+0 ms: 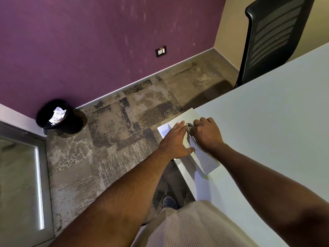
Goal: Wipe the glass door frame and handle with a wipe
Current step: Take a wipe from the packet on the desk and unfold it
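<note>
Both hands meet at the surface's [267, 122] near-left corner: left hand [175, 139] flat on a white packet [204, 157]; right hand [206, 134] pinching its shiny opening; glass door [21, 175] stands well apart, far left

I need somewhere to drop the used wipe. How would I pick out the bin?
Follow the purple wall down to its left end, beside the glass door. The bin stands there on the carpet: round, black, with crumpled white paper inside.

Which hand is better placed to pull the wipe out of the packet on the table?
The right hand: its fingers are already pinched at the packet's opening. The left hand lies flat beside it, apparently steadying the packet.
</note>
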